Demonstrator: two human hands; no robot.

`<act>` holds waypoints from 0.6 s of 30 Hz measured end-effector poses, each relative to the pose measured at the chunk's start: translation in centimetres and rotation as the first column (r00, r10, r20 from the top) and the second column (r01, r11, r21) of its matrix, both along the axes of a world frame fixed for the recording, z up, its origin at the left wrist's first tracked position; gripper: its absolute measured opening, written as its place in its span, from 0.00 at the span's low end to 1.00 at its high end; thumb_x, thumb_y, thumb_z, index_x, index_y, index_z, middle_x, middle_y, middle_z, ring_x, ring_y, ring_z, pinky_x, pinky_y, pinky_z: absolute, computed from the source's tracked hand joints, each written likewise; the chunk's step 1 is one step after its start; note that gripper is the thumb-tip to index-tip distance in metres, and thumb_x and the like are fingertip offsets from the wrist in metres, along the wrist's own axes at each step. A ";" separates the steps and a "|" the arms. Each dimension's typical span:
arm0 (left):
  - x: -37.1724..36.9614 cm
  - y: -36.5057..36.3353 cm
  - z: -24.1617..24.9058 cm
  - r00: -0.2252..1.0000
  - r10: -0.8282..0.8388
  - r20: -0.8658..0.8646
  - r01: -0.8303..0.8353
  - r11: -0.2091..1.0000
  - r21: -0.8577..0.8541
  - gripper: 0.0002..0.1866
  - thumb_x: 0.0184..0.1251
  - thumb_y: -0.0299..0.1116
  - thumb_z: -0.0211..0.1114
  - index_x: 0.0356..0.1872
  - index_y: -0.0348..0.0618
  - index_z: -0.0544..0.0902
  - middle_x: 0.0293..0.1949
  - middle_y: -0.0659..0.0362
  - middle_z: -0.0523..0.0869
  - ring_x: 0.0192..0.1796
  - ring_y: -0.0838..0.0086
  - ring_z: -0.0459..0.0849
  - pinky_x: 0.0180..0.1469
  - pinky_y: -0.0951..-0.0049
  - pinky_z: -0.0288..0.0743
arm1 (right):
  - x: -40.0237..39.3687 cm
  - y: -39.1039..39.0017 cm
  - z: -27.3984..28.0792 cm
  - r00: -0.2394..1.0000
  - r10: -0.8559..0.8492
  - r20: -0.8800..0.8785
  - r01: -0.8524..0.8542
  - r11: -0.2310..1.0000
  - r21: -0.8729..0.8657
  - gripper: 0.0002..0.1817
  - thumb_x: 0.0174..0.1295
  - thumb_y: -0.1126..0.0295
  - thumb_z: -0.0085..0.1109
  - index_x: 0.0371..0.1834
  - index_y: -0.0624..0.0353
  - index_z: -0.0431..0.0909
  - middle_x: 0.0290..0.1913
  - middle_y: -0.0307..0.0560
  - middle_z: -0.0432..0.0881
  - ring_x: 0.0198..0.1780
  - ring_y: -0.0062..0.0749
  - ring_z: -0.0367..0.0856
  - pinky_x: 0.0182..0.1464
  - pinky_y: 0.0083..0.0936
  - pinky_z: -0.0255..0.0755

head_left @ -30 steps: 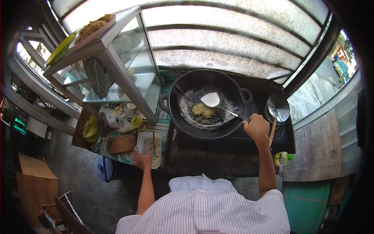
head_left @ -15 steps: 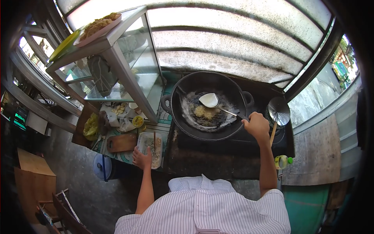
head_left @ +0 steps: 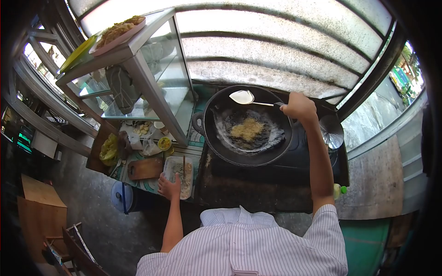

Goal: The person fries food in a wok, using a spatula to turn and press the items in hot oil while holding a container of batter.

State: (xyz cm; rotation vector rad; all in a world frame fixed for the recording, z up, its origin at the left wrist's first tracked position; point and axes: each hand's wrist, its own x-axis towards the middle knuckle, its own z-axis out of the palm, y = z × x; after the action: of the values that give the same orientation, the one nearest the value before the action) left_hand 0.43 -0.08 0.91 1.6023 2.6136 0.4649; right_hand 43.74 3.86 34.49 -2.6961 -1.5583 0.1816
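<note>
My right hand (head_left: 299, 108) is closed on the handle of the spatula (head_left: 241, 97), at two o'clock of the wok (head_left: 217, 105); the metal head is at twelve. Yellowish food (head_left: 248, 129) lies in the wok's middle. My left hand (head_left: 170, 186), fingers spread, is at eight o'clock of the plastic container (head_left: 175, 161); I cannot tell if it grips.
</note>
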 end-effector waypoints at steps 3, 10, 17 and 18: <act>0.0 0.1 -0.1 1.000 0.008 -0.004 -0.008 1.000 -0.001 0.37 0.57 0.61 0.62 0.62 0.47 0.68 0.56 0.53 0.74 0.60 0.58 0.71 0.60 0.53 0.61 | -0.2 0.7 0.7 1.000 0.007 -0.001 -0.007 0.999 -0.039 0.20 0.51 0.64 0.59 0.46 0.64 0.81 0.48 0.59 0.83 0.51 0.50 0.82 0.54 0.38 0.75; -0.2 0.0 -0.7 1.000 0.000 -0.028 0.001 0.999 0.047 0.37 0.57 0.60 0.62 0.61 0.46 0.68 0.55 0.53 0.75 0.60 0.57 0.71 0.60 0.53 0.61 | 0.0 -0.9 -0.7 1.000 0.010 -0.008 -0.010 0.999 -0.041 0.21 0.51 0.59 0.64 0.44 0.63 0.81 0.47 0.58 0.83 0.50 0.50 0.83 0.52 0.38 0.76; 0.1 0.0 -0.2 1.000 0.003 -0.027 -0.002 0.999 0.040 0.37 0.56 0.60 0.63 0.60 0.46 0.69 0.54 0.52 0.75 0.60 0.57 0.71 0.59 0.53 0.61 | 0.4 -5.7 -2.2 0.988 0.059 0.142 -0.071 0.995 0.075 0.16 0.46 0.56 0.71 0.30 0.57 0.84 0.33 0.52 0.85 0.39 0.45 0.86 0.44 0.36 0.77; 0.1 0.0 -0.1 1.000 0.000 -0.030 0.001 0.999 0.038 0.37 0.56 0.60 0.63 0.60 0.46 0.69 0.54 0.52 0.75 0.60 0.57 0.71 0.59 0.53 0.61 | 0.5 -6.5 -2.3 0.967 0.089 0.239 -0.117 0.988 0.104 0.15 0.47 0.57 0.71 0.29 0.58 0.84 0.31 0.51 0.85 0.38 0.45 0.86 0.42 0.35 0.78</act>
State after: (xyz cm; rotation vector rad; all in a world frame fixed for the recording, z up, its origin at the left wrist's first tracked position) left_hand 0.49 -0.06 0.76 1.6336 2.6413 0.4981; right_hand 44.25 -2.62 32.23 -2.6263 -1.7098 -0.2285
